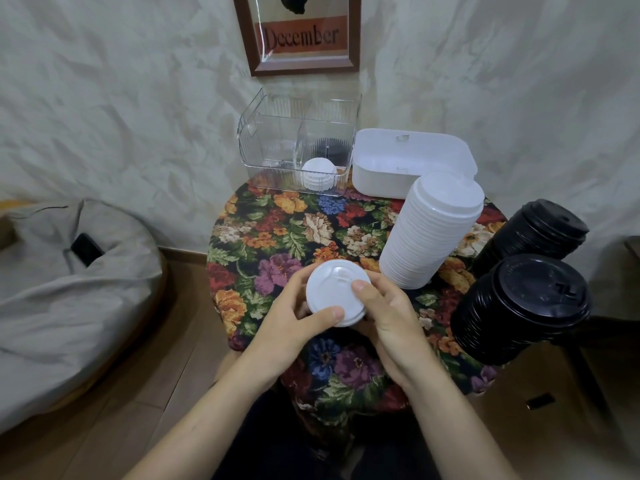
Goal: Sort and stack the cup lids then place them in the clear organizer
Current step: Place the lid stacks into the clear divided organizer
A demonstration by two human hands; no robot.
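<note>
Head view: left hand (294, 320), right hand (384, 317) grip white lid (334, 289), possibly several.

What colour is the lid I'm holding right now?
White lid, seen clearly in the head view.

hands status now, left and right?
Left hand: grips the white lid, thumb on its rim.
Right hand: grips the same white lid, thumb on top.
</note>
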